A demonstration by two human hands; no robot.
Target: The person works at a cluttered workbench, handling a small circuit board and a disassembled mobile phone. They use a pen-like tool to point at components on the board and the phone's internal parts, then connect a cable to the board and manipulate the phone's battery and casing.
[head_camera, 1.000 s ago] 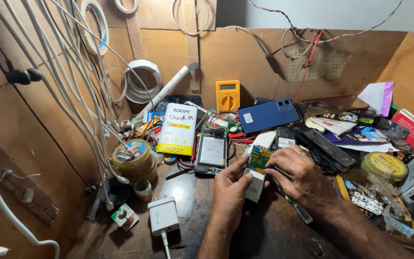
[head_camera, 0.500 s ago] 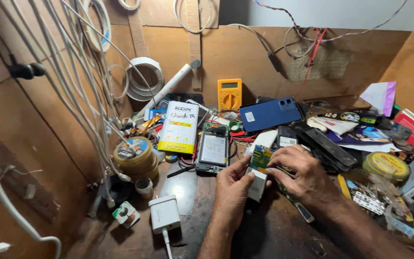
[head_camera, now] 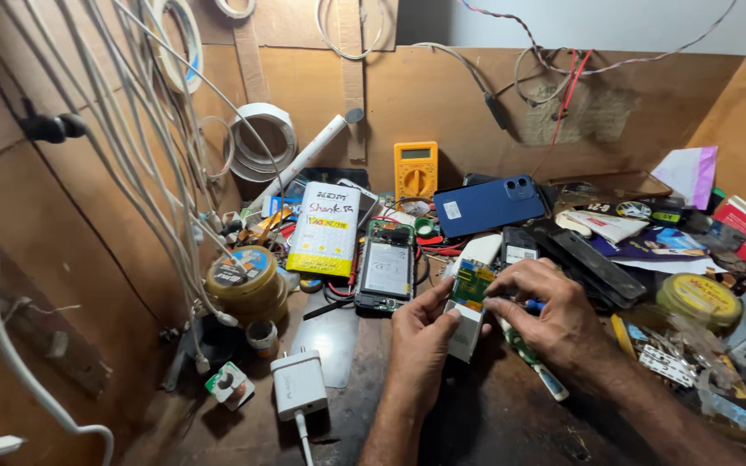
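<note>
My left hand [head_camera: 420,332] and my right hand [head_camera: 550,311] meet over a small green circuit board [head_camera: 473,283], each pinching an edge of it. The board sits against a white casing [head_camera: 470,321] that rests on the dark worktop under my hands. A blue-handled tool [head_camera: 535,305] pokes out beneath my right fingers. Just left of my hands lies an opened phone [head_camera: 386,266] with its battery showing.
White phone box [head_camera: 326,228], yellow multimeter [head_camera: 415,169], blue phone [head_camera: 489,205], round tins [head_camera: 243,278] [head_camera: 698,299], white charger [head_camera: 299,385] with cable, tape roll [head_camera: 263,141] and hanging white cables [head_camera: 131,155] crowd the bench. Papers and parts pile at right.
Both hands have stayed on the green board, with only slight finger shifts. The view has tilted a little.
</note>
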